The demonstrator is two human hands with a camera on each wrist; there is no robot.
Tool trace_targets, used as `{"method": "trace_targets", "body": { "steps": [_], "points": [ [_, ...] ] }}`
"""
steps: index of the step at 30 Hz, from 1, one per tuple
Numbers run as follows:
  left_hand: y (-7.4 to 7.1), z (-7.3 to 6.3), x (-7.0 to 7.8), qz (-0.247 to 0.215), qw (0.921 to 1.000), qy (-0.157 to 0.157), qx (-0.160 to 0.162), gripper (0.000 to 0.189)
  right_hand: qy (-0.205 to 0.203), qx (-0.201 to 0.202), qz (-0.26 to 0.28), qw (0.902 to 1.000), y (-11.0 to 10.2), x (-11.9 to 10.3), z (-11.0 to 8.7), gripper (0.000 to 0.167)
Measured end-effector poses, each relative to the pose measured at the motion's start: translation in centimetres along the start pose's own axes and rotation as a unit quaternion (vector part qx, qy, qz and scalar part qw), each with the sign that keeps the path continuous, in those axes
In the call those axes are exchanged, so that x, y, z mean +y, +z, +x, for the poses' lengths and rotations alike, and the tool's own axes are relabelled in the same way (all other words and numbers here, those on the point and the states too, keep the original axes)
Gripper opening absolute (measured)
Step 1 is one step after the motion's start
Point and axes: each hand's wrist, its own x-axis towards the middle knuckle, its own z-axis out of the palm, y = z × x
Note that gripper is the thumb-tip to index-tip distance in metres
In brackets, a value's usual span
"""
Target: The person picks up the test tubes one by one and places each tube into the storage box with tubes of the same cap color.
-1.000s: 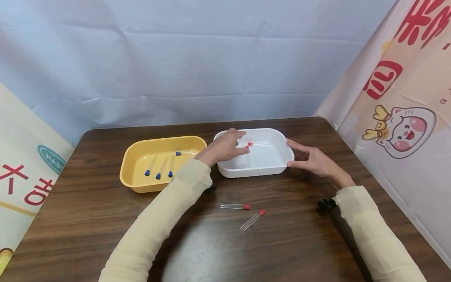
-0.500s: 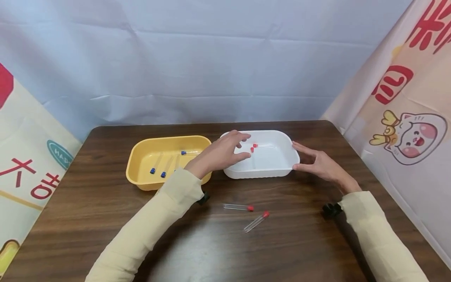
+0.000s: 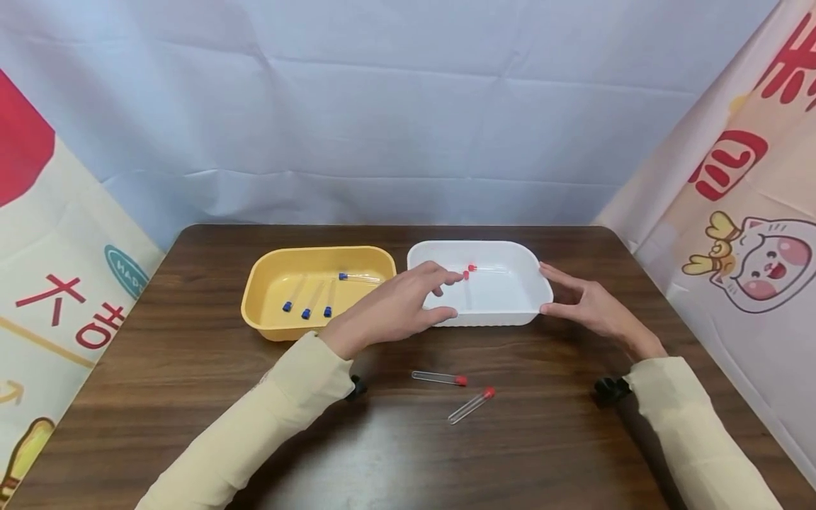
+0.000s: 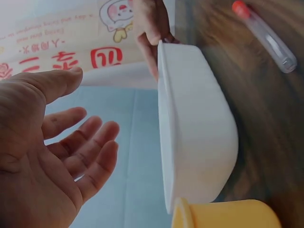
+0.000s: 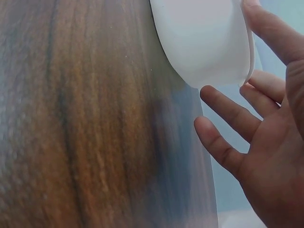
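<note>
My left hand [image 3: 404, 301] hovers by the near left corner of the white basin [image 3: 510, 316], fingers loosely spread. The left wrist view shows that hand [image 4: 57, 147] holding nothing, apart from the basin's rim. With thumb and fingers, my right hand [image 3: 589, 308] holds the basin's right end; in the right wrist view its lower fingers [image 5: 228, 114] stay off the basin wall. Inside the basin lie two test tubes with red caps, one a clear tube [image 3: 491, 269]. Two more red-capped test tubes [image 3: 438, 378] [image 3: 472, 406] rest on the wooden table nearer me.
A yellow basin [image 3: 255, 290] stands left of the white one, with a narrow gap between. Several blue-capped test tubes [image 3: 307, 312] lie in it. Behind the table [image 3: 159, 368] hangs a pale cloth [image 3: 395, 127], and printed cloths flank both sides.
My left hand has drawn back from above the white basin toward its near left corner. The right hand stays at the basin's right end. The head view has shifted slightly.
</note>
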Motion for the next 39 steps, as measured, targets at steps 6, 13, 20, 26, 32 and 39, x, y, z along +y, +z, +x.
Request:
{"method": "trace_targets", "body": {
  "steps": [6,13,20,26,32,39],
  "points": [
    [0.3,-2.0,0.2,-0.009,0.9998,0.015,-0.008,0.054,-0.001,-0.005,0.003,1.0000,-0.1,0.1,0.0,0.082],
    [1.0,-3.7,0.4,-0.010,0.9991,0.021,-0.035,0.049,0.001,-0.011,0.002,0.9999,-0.3,0.1,-0.2,0.082],
    [2.1,-4.7,0.4,-0.001,0.9984,0.019,-0.053,0.046,-0.010,-0.010,-0.008,0.9999,-0.2,0.2,-0.2,0.082],
    [3.6,-5.2,0.3,0.012,0.9960,0.038,-0.080,0.044,-0.021,0.002,-0.008,0.9998,-0.2,0.4,-0.1,0.081],
    [4.5,-5.3,0.2,0.017,0.9944,0.044,-0.095,0.044,-0.023,-0.002,-0.017,0.9996,-0.2,0.3,-0.1,0.081],
    [5.4,-5.3,-0.1,0.046,0.9932,0.029,-0.102,0.044,-0.024,-0.005,-0.023,0.9994,-0.2,0.2,-0.2,0.080]
  ]
}}
